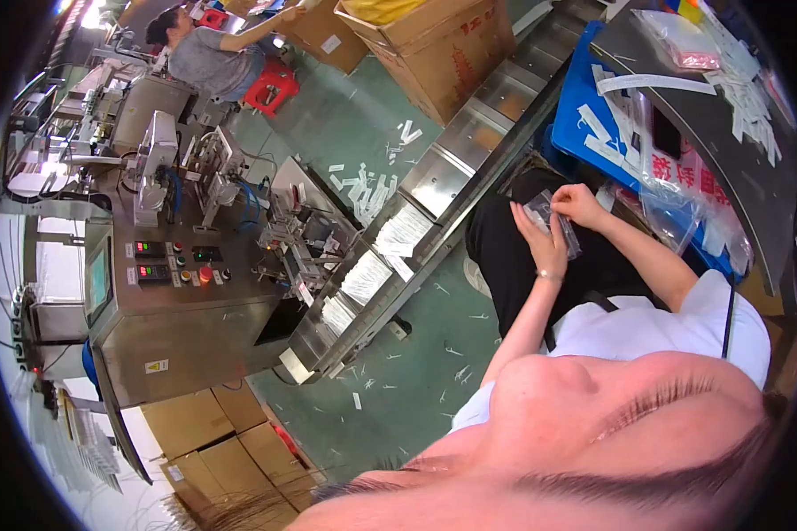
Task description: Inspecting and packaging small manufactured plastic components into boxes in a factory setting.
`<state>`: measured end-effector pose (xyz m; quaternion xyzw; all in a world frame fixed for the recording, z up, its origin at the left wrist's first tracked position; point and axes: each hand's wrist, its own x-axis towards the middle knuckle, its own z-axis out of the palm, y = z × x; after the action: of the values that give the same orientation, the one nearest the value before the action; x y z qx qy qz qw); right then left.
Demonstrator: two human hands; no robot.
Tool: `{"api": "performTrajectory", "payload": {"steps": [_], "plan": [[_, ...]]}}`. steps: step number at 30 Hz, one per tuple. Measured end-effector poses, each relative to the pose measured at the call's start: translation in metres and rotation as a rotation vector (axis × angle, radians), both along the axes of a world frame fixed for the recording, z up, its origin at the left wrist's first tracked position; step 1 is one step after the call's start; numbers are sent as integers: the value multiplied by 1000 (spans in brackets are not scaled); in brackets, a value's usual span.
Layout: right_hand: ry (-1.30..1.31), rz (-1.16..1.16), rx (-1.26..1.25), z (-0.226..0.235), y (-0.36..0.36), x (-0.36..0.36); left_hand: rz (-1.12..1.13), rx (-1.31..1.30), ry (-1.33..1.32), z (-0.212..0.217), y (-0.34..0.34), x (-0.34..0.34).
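Note:
Over my lap, both hands are at a small clear plastic bag. My left hand is closed on its near side, fingers pointing up along it. With thumb and fingertips, my right hand pinches the bag near its upper edge. What the bag contains, if anything, is too small to make out. Close by on the right is a blue tray holding white paper strips and a clear bag with red print.
A metal conveyor with stacks of white packets runs diagonally left of my legs. Beyond it stands a steel machine. A dark table curves at right. Cartons, floor scraps and a seated person are farther off.

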<state>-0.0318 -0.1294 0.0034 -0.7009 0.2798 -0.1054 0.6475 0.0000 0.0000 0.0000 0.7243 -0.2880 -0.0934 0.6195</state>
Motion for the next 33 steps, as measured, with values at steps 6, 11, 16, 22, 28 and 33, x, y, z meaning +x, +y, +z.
{"api": "performTrajectory", "payload": {"steps": [6,11,16,22,28,33], "plan": [[-3,-41,8,12,25,-16,59,-57,1984,12,42,-57],[-101,-43,-163,-5,24,-6,-72,-862,2118,-23,37,-67],[111,-76,-78,10,20,-17,-48,-690,2100,9,44,-71],[88,-80,47,16,24,-8,77,-755,1989,3,40,-58],[74,-73,-95,9,31,3,-18,-752,1890,-4,39,-66],[13,-75,-221,5,28,26,41,-664,1879,-1,39,-70]]}}
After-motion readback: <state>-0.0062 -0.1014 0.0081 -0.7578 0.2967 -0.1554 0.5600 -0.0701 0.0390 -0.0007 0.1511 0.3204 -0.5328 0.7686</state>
